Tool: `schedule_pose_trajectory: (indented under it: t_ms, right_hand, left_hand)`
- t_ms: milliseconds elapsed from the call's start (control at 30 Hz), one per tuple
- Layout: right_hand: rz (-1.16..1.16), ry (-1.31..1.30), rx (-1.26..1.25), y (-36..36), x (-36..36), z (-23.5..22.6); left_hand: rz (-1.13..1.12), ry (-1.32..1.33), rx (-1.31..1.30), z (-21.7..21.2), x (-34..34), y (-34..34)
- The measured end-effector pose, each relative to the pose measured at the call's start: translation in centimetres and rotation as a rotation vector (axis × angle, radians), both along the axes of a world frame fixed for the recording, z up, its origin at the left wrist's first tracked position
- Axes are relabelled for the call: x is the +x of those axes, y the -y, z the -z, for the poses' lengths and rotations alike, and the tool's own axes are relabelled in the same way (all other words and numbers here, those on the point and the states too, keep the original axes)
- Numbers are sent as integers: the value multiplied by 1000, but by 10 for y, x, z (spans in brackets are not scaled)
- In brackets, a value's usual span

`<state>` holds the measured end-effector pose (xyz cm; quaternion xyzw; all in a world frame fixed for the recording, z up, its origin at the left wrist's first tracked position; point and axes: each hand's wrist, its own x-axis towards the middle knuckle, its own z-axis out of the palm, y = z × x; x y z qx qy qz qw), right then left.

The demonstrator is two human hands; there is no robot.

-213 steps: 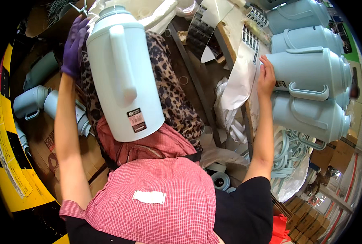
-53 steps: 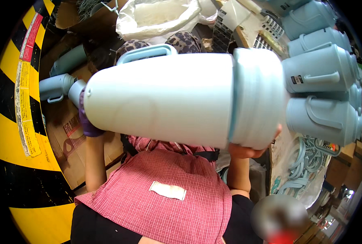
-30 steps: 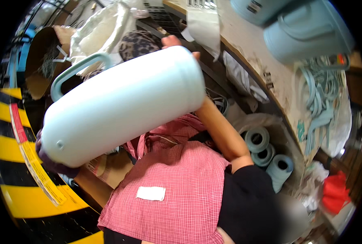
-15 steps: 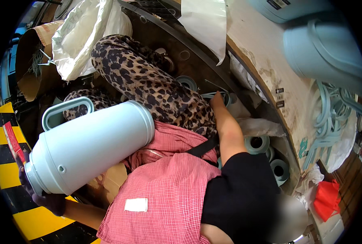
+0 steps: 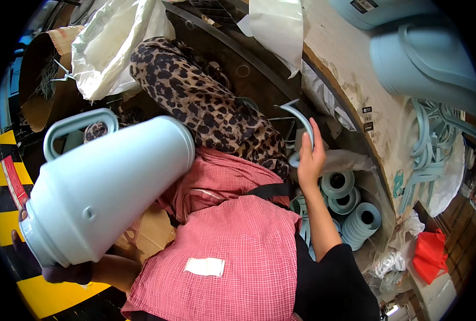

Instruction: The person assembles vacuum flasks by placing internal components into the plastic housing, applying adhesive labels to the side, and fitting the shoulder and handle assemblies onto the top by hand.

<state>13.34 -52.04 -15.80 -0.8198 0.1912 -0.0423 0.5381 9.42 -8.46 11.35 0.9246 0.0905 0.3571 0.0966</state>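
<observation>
A large light-blue thermos flask casing (image 5: 115, 182) with a loop handle (image 5: 80, 125) on its side lies tilted across my lap. My left hand (image 5: 69, 272), in a dark glove, grips it around the narrow neck end at the lower left. On the right, my bare right hand (image 5: 311, 159) is raised and closed on a curved light-blue plastic handle (image 5: 302, 119). That handle stands apart from the casing. Below the right forearm sit stacked light-blue rings (image 5: 367, 215) with dark centre holes.
To the right, a worn table (image 5: 350, 91) bears more blue casings (image 5: 422, 67) and a heap of blue handles (image 5: 431, 144). A white sack (image 5: 107, 53) and a brown carton (image 5: 37, 107) stand at upper left. Yellow-black striping (image 5: 5, 224) runs along the left, red cloth (image 5: 429, 257) at lower right.
My right hand has come up from the low spot beside my leg, now with a curved handle in it. The casing in my left hand has shifted slightly left and turned a little.
</observation>
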Motion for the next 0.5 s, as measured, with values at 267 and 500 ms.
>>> schedule_pose_trajectory:
  t_ms: [267, 500]
  right_hand:
    - [-835, 842, -2, -79, 38, -206]
    - [-983, 1380, -596, -140, 115, -141]
  left_hand:
    - [842, -353, -363, 8, 61, 129]
    - [689, -124, -496, 11, 14, 29]
